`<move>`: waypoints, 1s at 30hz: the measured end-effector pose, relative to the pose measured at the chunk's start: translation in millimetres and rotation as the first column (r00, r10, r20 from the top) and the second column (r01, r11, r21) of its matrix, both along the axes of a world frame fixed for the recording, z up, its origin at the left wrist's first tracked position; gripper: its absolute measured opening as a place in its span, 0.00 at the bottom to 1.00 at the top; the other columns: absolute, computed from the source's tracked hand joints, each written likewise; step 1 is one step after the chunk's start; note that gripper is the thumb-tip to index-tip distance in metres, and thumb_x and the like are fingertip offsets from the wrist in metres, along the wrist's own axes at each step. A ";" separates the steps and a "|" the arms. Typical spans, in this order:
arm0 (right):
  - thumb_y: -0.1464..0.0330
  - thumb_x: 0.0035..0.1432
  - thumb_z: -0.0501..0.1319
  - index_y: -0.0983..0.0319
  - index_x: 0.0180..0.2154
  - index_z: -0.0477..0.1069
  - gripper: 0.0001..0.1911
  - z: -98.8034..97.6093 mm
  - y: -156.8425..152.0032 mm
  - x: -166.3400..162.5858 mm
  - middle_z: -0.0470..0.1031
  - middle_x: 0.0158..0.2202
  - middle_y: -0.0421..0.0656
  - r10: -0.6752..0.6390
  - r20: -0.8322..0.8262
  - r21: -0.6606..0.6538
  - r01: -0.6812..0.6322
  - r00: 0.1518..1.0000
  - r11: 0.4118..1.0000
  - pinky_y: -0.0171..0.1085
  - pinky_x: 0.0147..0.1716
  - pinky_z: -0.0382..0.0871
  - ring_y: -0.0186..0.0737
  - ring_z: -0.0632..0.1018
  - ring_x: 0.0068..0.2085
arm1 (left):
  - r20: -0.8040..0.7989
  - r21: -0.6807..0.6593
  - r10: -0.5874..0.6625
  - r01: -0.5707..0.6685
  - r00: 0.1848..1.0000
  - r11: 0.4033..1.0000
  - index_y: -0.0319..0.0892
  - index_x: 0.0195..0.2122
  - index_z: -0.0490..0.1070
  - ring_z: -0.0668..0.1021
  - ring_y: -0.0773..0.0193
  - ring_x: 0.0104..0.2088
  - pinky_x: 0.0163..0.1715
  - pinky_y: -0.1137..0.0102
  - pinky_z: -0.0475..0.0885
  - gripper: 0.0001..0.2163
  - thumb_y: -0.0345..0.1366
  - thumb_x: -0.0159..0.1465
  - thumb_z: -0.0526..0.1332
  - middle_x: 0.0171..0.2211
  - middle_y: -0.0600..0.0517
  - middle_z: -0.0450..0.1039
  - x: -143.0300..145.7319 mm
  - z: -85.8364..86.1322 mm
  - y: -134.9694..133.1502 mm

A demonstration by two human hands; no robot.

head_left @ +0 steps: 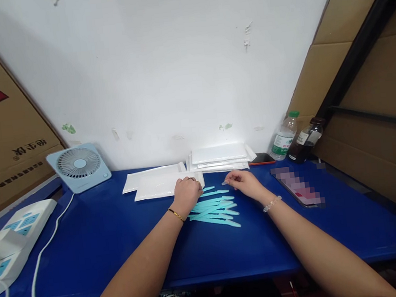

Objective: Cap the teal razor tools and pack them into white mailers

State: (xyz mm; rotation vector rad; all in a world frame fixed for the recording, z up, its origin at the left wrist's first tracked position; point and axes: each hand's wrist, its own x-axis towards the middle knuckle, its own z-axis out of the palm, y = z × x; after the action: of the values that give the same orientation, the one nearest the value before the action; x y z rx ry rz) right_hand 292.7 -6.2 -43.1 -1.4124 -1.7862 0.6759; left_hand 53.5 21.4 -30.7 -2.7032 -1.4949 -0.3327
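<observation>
Several turquoise eyebrow razors (214,208) lie fanned out on the blue table (117,253), their tips pointing right. My left hand (187,191) is closed at the upper left of the fan. From its fingertips a turquoise eyebrow razor (208,188) sticks out to the right; its handle end is hidden by the hand. Over on the right side of the fan, my right hand (245,182) pinches a small translucent piece (224,182) that looks like a blade cap. White packets (155,184) lie behind and left of my left hand.
More white packets (220,153) are stacked against the wall. A light-blue fan (80,166) and a white power strip (31,222) with cables occupy the left. To the right are a phone (300,187), a green-capped bottle (284,138), a dark bottle (304,142) and cardboard (374,99).
</observation>
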 end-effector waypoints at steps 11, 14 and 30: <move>0.57 0.46 0.67 0.64 0.34 0.74 0.17 6.8 -3.4 -10.7 0.75 0.26 0.42 -0.014 -0.385 -0.042 -0.002 0.923 0.999 0.38 0.32 0.71 0.38 0.77 0.29 | 0.203 -0.043 -0.037 0.046 0.979 0.998 0.42 0.34 0.73 0.74 0.60 0.39 0.38 0.68 0.63 0.12 0.35 0.64 0.50 0.35 0.48 0.74 0.0 8.5 -8.9; 0.56 0.46 0.67 0.62 0.34 0.73 0.18 13.2 -6.0 -12.2 0.74 0.26 0.41 -0.016 -0.431 0.015 0.025 0.902 1.000 0.37 0.32 0.70 0.37 0.76 0.28 | 0.338 -0.176 -0.012 0.075 0.941 0.982 0.43 0.37 0.68 0.74 0.63 0.30 0.32 0.70 0.64 0.13 0.39 0.67 0.46 0.28 0.52 0.72 -5.9 11.1 -9.5; 0.55 0.51 0.64 0.63 0.32 0.72 0.17 14.9 -9.5 -16.0 0.73 0.25 0.41 0.028 -0.441 -0.035 -0.049 0.897 0.998 0.33 0.26 0.68 0.32 0.73 0.24 | 0.343 -0.115 -0.103 0.151 0.933 0.982 0.45 0.39 0.65 0.73 0.64 0.27 0.28 0.72 0.62 0.10 0.38 0.68 0.45 0.27 0.54 0.71 -6.2 12.0 -13.4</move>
State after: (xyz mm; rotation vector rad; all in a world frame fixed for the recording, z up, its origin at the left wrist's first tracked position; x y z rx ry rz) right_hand 276.7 -15.7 -28.1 -1.1397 -1.4473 0.9773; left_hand 47.3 8.0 -18.7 -2.9820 -1.4642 -0.7593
